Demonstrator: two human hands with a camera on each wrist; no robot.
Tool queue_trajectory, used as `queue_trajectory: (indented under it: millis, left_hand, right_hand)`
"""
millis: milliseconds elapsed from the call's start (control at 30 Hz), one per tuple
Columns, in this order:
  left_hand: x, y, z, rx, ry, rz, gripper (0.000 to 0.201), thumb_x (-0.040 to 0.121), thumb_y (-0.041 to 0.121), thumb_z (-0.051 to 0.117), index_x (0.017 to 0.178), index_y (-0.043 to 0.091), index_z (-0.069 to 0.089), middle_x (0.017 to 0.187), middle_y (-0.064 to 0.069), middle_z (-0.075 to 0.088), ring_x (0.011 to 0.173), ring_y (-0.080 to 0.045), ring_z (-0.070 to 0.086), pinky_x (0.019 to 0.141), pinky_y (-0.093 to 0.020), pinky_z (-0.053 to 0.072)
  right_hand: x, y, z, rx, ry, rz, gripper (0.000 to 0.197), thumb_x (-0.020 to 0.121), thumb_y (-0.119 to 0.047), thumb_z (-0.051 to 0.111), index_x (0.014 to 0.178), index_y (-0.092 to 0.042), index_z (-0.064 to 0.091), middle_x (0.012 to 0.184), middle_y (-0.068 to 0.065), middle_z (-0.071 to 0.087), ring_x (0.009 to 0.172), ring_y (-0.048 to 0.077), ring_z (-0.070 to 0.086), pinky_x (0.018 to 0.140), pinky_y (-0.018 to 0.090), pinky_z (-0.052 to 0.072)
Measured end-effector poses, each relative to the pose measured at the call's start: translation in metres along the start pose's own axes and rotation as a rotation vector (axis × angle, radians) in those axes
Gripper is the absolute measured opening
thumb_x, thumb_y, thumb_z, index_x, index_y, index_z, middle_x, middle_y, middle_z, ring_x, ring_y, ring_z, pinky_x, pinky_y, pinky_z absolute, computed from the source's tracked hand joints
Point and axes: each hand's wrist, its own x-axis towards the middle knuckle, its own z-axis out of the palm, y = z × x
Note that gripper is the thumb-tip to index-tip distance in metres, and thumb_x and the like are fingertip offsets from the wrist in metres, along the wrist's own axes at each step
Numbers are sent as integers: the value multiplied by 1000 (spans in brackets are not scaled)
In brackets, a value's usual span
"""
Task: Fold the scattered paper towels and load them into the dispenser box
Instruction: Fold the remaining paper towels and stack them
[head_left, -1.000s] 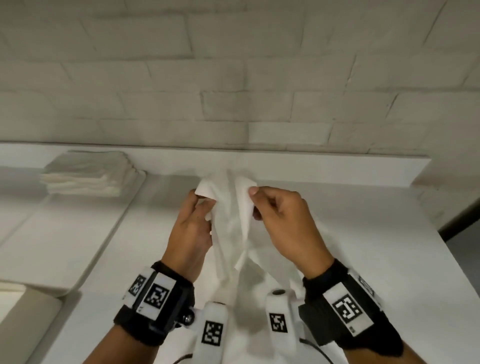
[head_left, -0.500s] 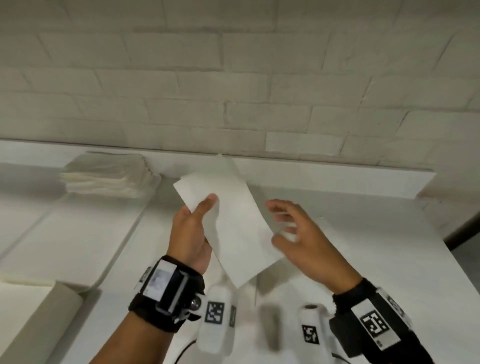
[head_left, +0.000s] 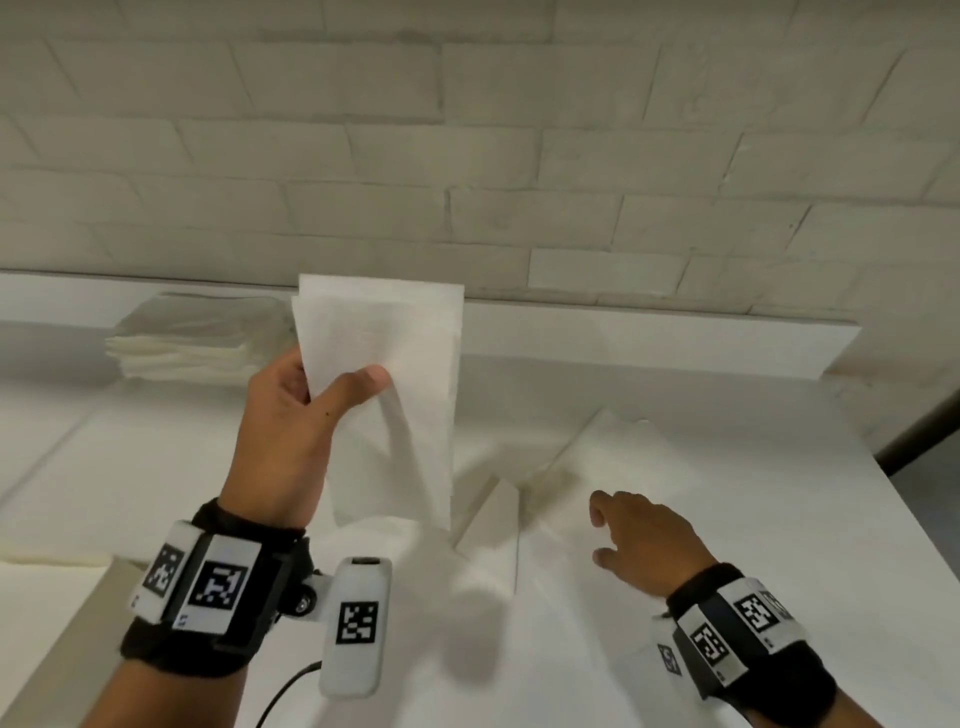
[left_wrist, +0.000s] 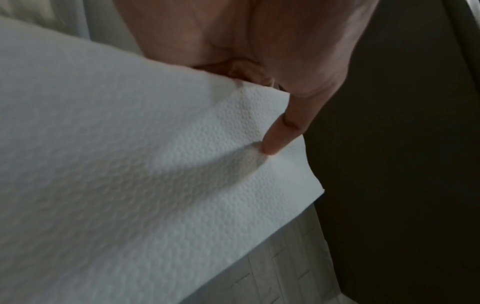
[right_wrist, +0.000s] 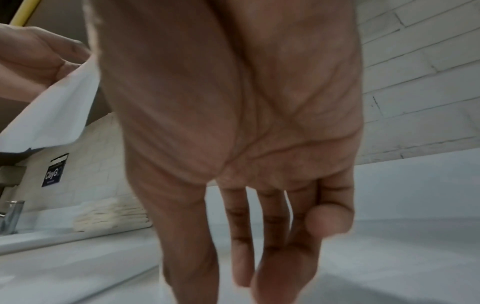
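My left hand (head_left: 332, 395) holds a folded white paper towel (head_left: 395, 374) upright above the counter, thumb pressed on its front and fingers behind. In the left wrist view the thumb (left_wrist: 280, 131) pinches the embossed towel (left_wrist: 155, 164). My right hand (head_left: 623, 525) hangs low over loose white paper towels (head_left: 613, 457) lying on the counter, fingers relaxed and holding nothing; the right wrist view shows its fingers (right_wrist: 259, 236) extended downward. A small folded piece (head_left: 488, 519) lies between the hands. No dispenser box is plainly visible.
A stack of folded towels (head_left: 202, 338) sits at the back left on a white tray-like board (head_left: 104, 467). A white ledge (head_left: 675, 338) and brick wall run behind the counter. A tap (right_wrist: 10, 216) shows far left. The counter's right edge (head_left: 924, 545) drops to dark floor.
Both hands pinched one towel a second ago. The right hand let go and dropped to the loose towels on the right; the left hand raised the folded towel upright.
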Motion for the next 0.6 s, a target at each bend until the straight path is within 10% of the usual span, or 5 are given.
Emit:
queue_trajectory:
  millis: [200,400,600]
  left_hand:
    - [-13,-19,-2,14,-28,-64,45,64,32,78,108,22,75,112,-3,77,107,-23,72,88,-37,53]
    - [-26,-17,-10,44,-95,-31,24,70,13,70,82,32,80,88,3,79,84,-14,74,73,-23,59]
    - [-33,-22,8,19,-161,-79,26,60,30,76,85,27,81,91,-1,79,89,-19,74,81,-33,56]
  right_hand:
    - [-14,13,-1,5,-21,-38,44,89,-50,57,127,-30,45,126,-7,45,115,17,47,94,31,39]
    - [-55,32,9,60,-54,-81,64,83,-55,64,135,-32,35,129,-10,38,107,11,45,83,24,42]
    - [-58,31,26,64,-4,-20,25,93,-36,60,107,-27,41,97,-8,48,84,14,52,62,18,35]
